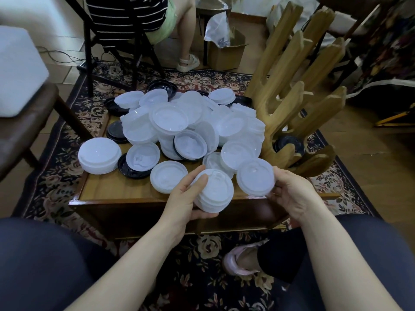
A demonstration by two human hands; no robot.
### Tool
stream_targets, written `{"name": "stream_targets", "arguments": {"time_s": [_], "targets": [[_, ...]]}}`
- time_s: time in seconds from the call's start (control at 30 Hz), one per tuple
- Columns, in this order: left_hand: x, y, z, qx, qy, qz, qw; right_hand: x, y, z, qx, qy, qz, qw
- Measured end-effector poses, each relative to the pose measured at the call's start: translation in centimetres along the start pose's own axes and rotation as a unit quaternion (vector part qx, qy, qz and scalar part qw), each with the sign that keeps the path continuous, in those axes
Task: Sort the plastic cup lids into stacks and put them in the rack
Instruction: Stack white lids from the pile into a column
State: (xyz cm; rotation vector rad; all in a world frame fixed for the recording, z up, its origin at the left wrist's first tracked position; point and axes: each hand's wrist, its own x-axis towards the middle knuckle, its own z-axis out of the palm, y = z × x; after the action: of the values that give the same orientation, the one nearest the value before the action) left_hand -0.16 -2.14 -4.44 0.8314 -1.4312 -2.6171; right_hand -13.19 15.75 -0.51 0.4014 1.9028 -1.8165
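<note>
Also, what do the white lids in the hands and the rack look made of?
White lids: thin plastic, matte and slightly translucent, going by moulded rims and light showing through. Rack: wood, seemingly varnished, with visible grain and a warm sheen.
</note>
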Motion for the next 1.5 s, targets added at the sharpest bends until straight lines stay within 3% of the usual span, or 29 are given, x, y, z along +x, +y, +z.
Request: {"name": "stream_targets", "arguments": {"time_s": [0.13,0.23,0.4,0.53,0.7,0.8,0.9,1.0,1.5], "targets": [[0.0,-0.1,0.0,0.005,-0.003,0.004,1.000,-0.9,-0.2,0.3,0.104,-0.110,0.046,0.987],[-0.1,-0.1,0.1,0.001,-0.008,0.011,1.000,-1.8,0.3,1.0,0.057,-0.192,0.063,0.978],[-0.2,0.1,-0.1,-0.016,0.001,0.015,1.000,-1.9,1.4,2.0,-0.032,-0.203,0.060,0.977],[-0.2,0.1,0.0,-0.005,-0.001,0.008,1.000,-1.8,1.6,2.2,-0.037,-0.232,0.055,0.971],[-0.6,0.1,0.3,0.016,-0.020,0.008,1.000,-2.0,2.1,2.8,-0.044,-0.223,0.049,0.973],[-0.7,0.1,0.2,0.030,0.011,0.023,0.999,-2.0,2.7,3.2,-0.080,-0.216,0.023,0.973],[-0.7,0.5,-0.2,0.005,0.063,0.046,0.997,-1.4,3.3,4.0,-0.162,-0.160,-0.084,0.970],[-0.5,1.1,-0.7,-0.013,0.090,0.068,0.994,-0.6,3.6,4.9,-0.200,-0.168,-0.158,0.952],[-0.2,1.0,-1.1,-0.031,0.091,0.016,0.995,0.8,3.8,3.5,-0.157,-0.048,-0.185,0.969]]}}
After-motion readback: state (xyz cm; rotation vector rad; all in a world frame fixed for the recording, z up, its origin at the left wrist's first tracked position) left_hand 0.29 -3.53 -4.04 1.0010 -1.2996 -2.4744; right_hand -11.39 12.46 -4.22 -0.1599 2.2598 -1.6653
